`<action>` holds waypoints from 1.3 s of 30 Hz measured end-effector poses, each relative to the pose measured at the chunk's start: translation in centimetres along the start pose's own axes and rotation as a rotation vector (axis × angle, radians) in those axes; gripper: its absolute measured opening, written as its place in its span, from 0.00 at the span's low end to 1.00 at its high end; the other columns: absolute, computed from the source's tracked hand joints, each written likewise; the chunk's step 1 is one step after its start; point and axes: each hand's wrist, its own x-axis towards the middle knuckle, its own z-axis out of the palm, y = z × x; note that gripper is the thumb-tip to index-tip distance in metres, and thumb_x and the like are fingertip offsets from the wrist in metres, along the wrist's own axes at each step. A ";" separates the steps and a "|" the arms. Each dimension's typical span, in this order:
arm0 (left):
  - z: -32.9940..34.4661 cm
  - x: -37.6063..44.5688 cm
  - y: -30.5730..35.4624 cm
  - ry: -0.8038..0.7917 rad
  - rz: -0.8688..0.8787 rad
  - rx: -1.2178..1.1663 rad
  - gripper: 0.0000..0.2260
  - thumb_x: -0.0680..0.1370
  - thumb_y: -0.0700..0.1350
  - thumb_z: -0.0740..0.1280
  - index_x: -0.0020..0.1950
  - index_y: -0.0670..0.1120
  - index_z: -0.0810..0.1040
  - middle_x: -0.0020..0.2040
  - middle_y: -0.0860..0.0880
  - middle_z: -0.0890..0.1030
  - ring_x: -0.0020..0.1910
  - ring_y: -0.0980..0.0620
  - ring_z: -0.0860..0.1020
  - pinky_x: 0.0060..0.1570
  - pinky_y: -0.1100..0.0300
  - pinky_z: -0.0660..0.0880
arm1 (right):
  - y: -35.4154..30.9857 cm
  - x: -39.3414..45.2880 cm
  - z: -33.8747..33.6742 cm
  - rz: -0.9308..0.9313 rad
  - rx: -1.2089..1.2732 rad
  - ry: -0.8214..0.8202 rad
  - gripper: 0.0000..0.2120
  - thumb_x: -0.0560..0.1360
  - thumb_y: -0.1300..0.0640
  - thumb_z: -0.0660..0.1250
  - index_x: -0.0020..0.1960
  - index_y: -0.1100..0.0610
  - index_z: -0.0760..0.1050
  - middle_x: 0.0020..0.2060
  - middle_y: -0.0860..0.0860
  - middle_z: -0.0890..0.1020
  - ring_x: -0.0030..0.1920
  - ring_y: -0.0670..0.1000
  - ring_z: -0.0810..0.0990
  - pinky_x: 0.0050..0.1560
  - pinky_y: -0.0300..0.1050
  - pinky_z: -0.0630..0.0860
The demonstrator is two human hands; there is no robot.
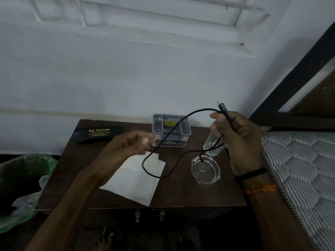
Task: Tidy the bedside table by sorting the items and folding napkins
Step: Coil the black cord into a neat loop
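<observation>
Right hand [241, 142] is gripping the black cable [154, 156] near its plug; left hand [134, 144], blurred, grip unclear, should be gathering even loops

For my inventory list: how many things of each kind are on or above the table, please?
Black cable: 1
White napkin: 1
Black spectacle case: 1
Clear plastic box: 1
Glass ashtray: 1
Clear bottle: 1
Total: 6

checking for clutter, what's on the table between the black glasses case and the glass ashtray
In the head view, the white napkin lies flat between the glasses case and the ashtray. The left hand and a loop of black cable hang over that stretch.
</observation>
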 end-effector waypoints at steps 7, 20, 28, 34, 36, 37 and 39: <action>2.8 0.5 2.0 0.000 0.261 -0.002 0.17 0.75 0.51 0.72 0.64 0.49 0.78 0.57 0.53 0.83 0.59 0.55 0.81 0.53 0.65 0.76 | -0.6 -1.2 2.4 -0.066 -0.065 -0.294 0.07 0.74 0.60 0.73 0.51 0.57 0.85 0.38 0.45 0.86 0.38 0.41 0.82 0.42 0.32 0.75; 1.5 0.9 0.5 0.100 0.273 -0.631 0.11 0.80 0.48 0.63 0.50 0.44 0.82 0.45 0.48 0.82 0.46 0.52 0.79 0.47 0.61 0.77 | 1.6 -0.8 1.5 -0.079 -0.511 -0.032 0.13 0.81 0.50 0.62 0.55 0.55 0.82 0.52 0.48 0.77 0.53 0.41 0.75 0.54 0.34 0.71; -0.4 0.8 1.2 0.122 0.340 -1.009 0.12 0.82 0.50 0.59 0.50 0.48 0.80 0.41 0.53 0.78 0.38 0.57 0.73 0.44 0.63 0.70 | 3.6 -0.8 -0.1 0.190 -0.665 -0.058 0.23 0.79 0.46 0.63 0.40 0.66 0.77 0.34 0.59 0.80 0.38 0.58 0.79 0.41 0.50 0.74; -0.5 0.7 1.5 0.130 0.321 -1.031 0.12 0.82 0.51 0.58 0.50 0.50 0.80 0.41 0.55 0.78 0.37 0.58 0.71 0.43 0.64 0.68 | 4.9 -1.3 0.9 0.400 -0.591 -0.055 0.08 0.73 0.51 0.73 0.40 0.54 0.81 0.29 0.49 0.84 0.30 0.44 0.84 0.39 0.44 0.83; -0.5 0.7 1.5 0.126 0.302 -1.052 0.14 0.83 0.50 0.56 0.51 0.48 0.81 0.41 0.54 0.79 0.37 0.58 0.72 0.42 0.65 0.70 | 5.6 -1.3 0.7 0.447 -0.585 -0.083 0.05 0.73 0.53 0.74 0.40 0.52 0.81 0.30 0.48 0.85 0.30 0.43 0.84 0.36 0.38 0.82; -0.4 0.8 1.5 0.123 0.291 -1.061 0.14 0.84 0.49 0.56 0.51 0.47 0.81 0.42 0.54 0.80 0.37 0.58 0.73 0.41 0.64 0.71 | 5.9 -1.4 0.6 0.464 -0.579 -0.098 0.05 0.72 0.54 0.75 0.39 0.52 0.80 0.31 0.48 0.85 0.30 0.43 0.84 0.33 0.35 0.80; -0.5 0.8 1.6 0.115 0.272 -1.063 0.13 0.83 0.49 0.58 0.52 0.46 0.81 0.42 0.53 0.81 0.37 0.57 0.74 0.41 0.64 0.73 | 6.4 -1.5 0.5 0.512 -0.552 -0.120 0.05 0.71 0.57 0.76 0.40 0.54 0.80 0.33 0.51 0.86 0.30 0.44 0.85 0.32 0.34 0.80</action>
